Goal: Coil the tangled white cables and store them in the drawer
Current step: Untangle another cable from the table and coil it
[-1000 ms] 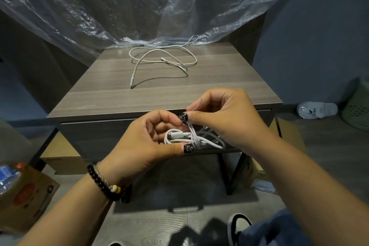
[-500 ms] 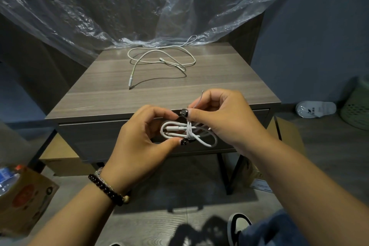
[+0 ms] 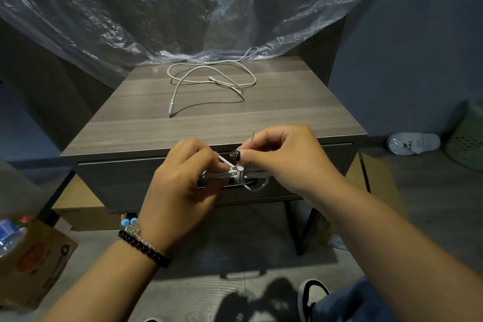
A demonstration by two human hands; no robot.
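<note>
The grey wood-grain nightstand (image 3: pixel 261 123) has one front drawer (image 3: pixel 125 178), closed, so its contents cannot be seen. Two white cables show: one small coiled white cable bundle (image 3: pixel 236 174) held in front of the drawer, and one loose white charging cable (image 3: pixel 209 78) sprawled across the back of the nightstand top. The left hand (image 3: pixel 180 180) grips the bundle's left end; the right hand (image 3: pixel 282 157) pinches a thin tie at its middle.

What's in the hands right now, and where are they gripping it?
Both hold one coiled white cable: the left hand grips the bundle's left end, the right hand pinches the loose tail wrapped round its middle.
</note>
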